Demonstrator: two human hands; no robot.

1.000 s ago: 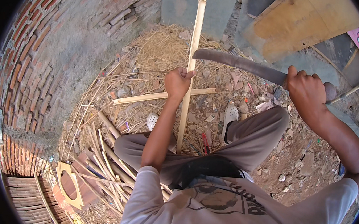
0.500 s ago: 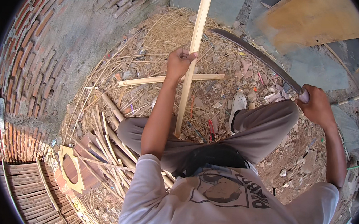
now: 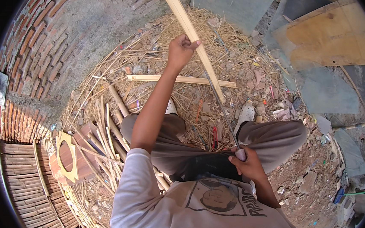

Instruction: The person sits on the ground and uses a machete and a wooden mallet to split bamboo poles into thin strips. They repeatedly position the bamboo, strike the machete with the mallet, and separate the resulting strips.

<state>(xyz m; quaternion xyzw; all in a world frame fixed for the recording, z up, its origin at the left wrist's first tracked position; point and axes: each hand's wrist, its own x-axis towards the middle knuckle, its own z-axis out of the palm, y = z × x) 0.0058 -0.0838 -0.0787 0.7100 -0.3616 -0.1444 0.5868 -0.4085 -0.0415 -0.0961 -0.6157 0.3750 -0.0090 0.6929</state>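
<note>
My left hand [image 3: 182, 53] is closed round a long pale strip of split bamboo [image 3: 179, 16], which slants from the top of the view down to the right. Near my lap, my right hand [image 3: 249, 165] grips the handle of a machete [image 3: 230, 123]. Its dark blade, seen nearly edge-on, points up and away and lies against or just beside the strip's lower end. I cannot tell whether it cuts into the bamboo. A second split bamboo piece [image 3: 151, 78] lies crosswise on the ground beyond my legs, passing behind the held strip and my left forearm.
Bamboo sticks [image 3: 109, 144] are heaped at my left beside a yellowish board with a round hole [image 3: 76, 172]. A brick wall [image 3: 43, 30] stands on the left. Straw shavings [image 3: 215, 28] and rubble cover the ground. Flat sheets [image 3: 332, 35] lie at the far right.
My right hand has swung the machete from the far right in to my lap. The held strip has tilted, its top going left and its lower end right and away from me.
</note>
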